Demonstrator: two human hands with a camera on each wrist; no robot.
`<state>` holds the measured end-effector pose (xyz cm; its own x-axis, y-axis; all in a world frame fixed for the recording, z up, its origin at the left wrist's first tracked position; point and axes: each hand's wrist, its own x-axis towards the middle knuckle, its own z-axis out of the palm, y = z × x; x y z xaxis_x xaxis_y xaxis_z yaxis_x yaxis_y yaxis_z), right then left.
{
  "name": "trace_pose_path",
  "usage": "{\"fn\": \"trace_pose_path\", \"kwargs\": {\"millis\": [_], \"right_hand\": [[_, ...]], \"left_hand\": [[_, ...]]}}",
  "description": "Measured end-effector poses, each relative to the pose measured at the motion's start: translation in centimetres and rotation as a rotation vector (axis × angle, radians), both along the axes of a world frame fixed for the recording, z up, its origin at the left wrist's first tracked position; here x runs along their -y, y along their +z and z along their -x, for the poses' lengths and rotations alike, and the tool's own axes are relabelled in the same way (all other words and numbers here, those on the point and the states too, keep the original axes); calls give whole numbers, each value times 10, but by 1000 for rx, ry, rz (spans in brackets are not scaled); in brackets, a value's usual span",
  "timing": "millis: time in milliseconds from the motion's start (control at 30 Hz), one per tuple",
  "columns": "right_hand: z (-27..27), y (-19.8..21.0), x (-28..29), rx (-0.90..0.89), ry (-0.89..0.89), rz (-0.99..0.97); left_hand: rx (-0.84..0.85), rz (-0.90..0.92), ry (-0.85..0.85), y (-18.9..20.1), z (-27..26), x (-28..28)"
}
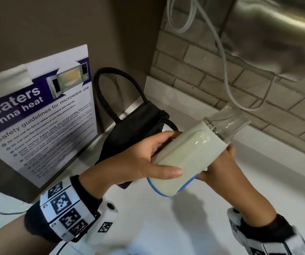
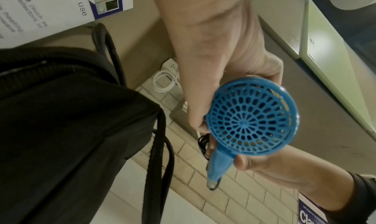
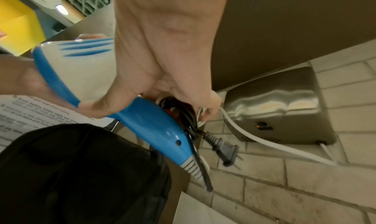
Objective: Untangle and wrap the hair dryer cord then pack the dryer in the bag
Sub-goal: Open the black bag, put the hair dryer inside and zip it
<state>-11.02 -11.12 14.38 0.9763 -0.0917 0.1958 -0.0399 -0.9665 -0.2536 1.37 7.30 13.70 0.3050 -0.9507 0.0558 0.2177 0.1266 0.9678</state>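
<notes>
The hair dryer is cream with blue trim and a clear nozzle, and it is held above the counter. My left hand grips the rear of its body, close to the blue grille. From beneath, my right hand grips the blue handle together with the bundled black cord. The plug dangles free below the handle. The black bag with loop handles lies on the counter just behind and left of the dryer; I cannot tell whether it is open.
A microwave safety poster leans against the wall on the left. A steel wall hand dryer with a white cable hangs over the tiled wall at right. White counter lies below my hands.
</notes>
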Motion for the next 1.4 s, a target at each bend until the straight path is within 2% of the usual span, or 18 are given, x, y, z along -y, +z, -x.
{"fn": "trace_pose_path", "kwargs": {"millis": [133, 267, 333, 400, 467, 500, 533, 633, 767, 867, 1000, 1067, 1200, 1300, 1333, 1400], "right_hand": [[-10, 12, 0, 18, 115, 70], [-21, 27, 2, 40, 157, 45], [-28, 34, 5, 95, 130, 37], [-36, 42, 8, 184, 74, 63], [-45, 49, 10, 276, 3, 104], [-50, 51, 12, 316, -30, 132], [-55, 53, 13, 350, -58, 163], [-74, 51, 13, 402, -115, 289], [-98, 32, 6, 442, -132, 481], [-106, 16, -2, 462, -39, 590], [-106, 5, -15, 380, 151, 586], [-106, 2, -20, 277, 250, 580], [-112, -3, -30, -68, 458, 457], [-123, -6, -39, -322, 505, 341], [-127, -8, -41, -393, 508, 310], [-135, -17, -42, -460, 521, 257]], "left_hand": [[-46, 65, 41, 1, -11, -5], [-133, 164, 36, 4, -28, -12], [-72, 172, 226, 5, -38, -12], [160, 80, 611, -1, -49, -13], [574, -108, 1015, -17, -59, -19], [739, -205, 1115, -26, -62, -22], [821, -286, 1133, -35, -65, -25], [780, -448, 1003, -51, -68, -25], [804, -515, 915, -56, -73, -24], [706, -544, 869, -54, -77, -26], [626, -554, 870, -52, -83, -27], [590, -521, 855, -50, -82, -27], [456, -445, 744, -49, -76, -23], [276, -404, 663, -54, -75, -22], [262, -391, 663, -56, -74, -24], [337, -375, 697, -56, -69, -27]]}}
